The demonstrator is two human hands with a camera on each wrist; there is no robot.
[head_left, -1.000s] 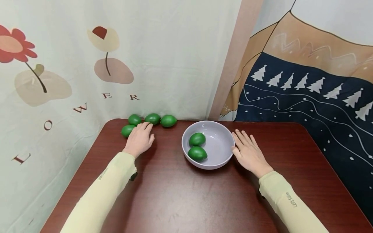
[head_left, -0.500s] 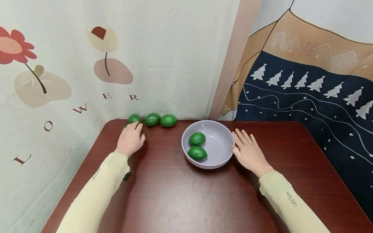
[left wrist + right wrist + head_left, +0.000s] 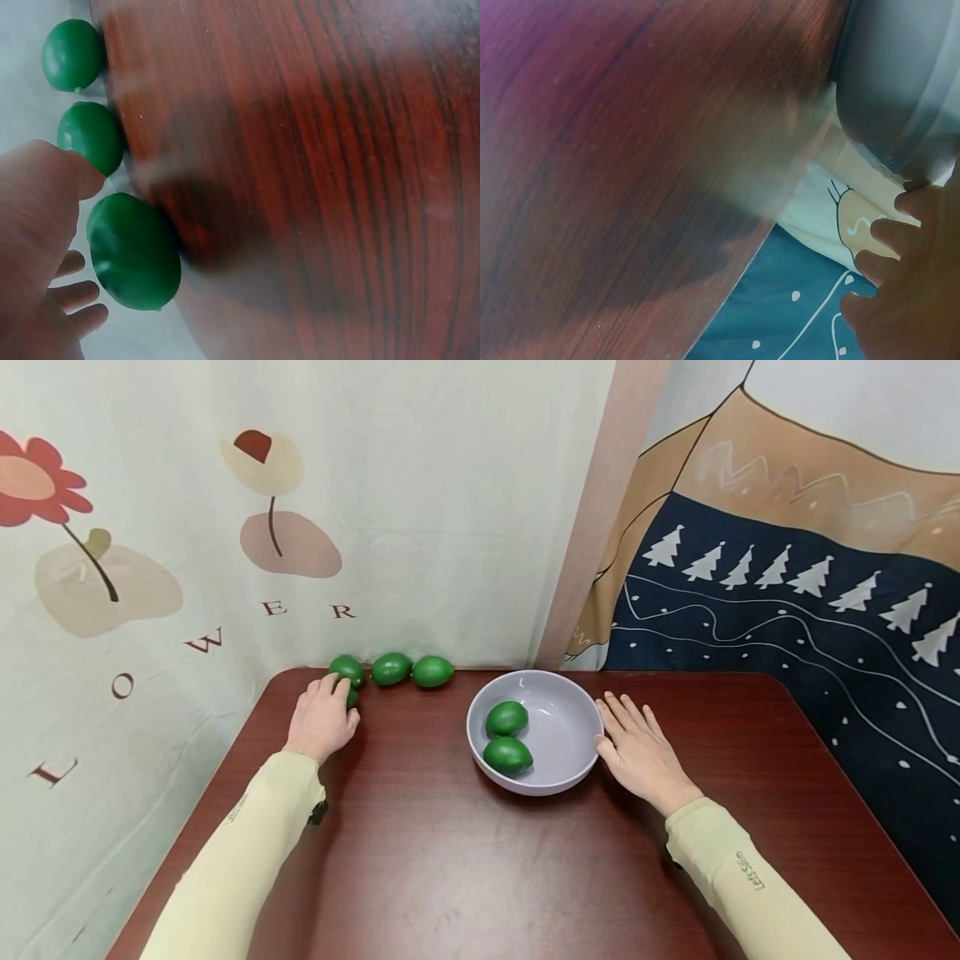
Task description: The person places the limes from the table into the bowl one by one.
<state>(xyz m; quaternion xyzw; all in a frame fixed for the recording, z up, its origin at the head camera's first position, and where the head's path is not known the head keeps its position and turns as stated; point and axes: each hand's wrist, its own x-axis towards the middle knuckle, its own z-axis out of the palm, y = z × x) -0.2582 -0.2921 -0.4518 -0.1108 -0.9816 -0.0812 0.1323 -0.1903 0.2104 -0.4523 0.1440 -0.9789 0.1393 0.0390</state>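
In the head view my left hand [image 3: 322,720] is at the far left of the table, fingers forward over a green lime [image 3: 351,697] that shows partly between fingers and thumb. The left wrist view has the thumb and fingers spread apart, with the nearest lime [image 3: 135,255] beside them. Just behind sits another lime [image 3: 346,669], close to the fingertips. My right hand [image 3: 641,752] lies flat with straight fingers, its fingertips and thumb at the right side of a pale lilac bowl [image 3: 562,735]. Inside the bowl are two limes, one behind [image 3: 507,718] and one in front [image 3: 508,755].
Along the back edge of the dark red-brown wooden table [image 3: 450,860] are two more limes, a left one [image 3: 391,669] and a right one [image 3: 432,672]. A patterned curtain [image 3: 435,527] hangs right behind that edge, with a dark blue tree-print cloth [image 3: 750,635] at the right.
My left hand has moved left along the limes. The front left lime, covered half a second ago, now shows right of the fingers. Right hand and bowl stay put.
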